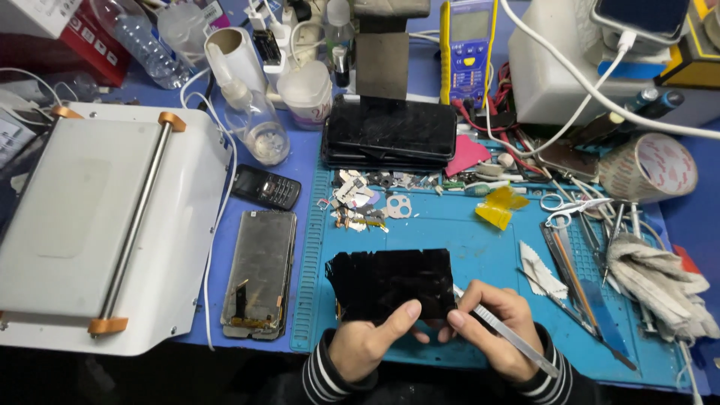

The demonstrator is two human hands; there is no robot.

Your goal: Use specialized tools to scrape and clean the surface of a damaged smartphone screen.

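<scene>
My left hand (367,339) grips the near edge of a glossy black phone screen panel (390,281), thumb pressed on its face, holding it just above the blue work mat (480,240). My right hand (499,326) pinches a pair of metal tweezers (510,335) whose tip meets the panel's right near corner. Both wrists wear black-and-white striped sleeves.
A white laminating machine (90,225) with a steel roller fills the left. A bare phone frame (260,274) and small black keypad phone (266,187) lie beside the mat. Stacked black screens (390,131), loose small parts (360,202), scissors (574,206), tape roll (649,166), rag (660,277) and multimeter (469,45) crowd the back and right.
</scene>
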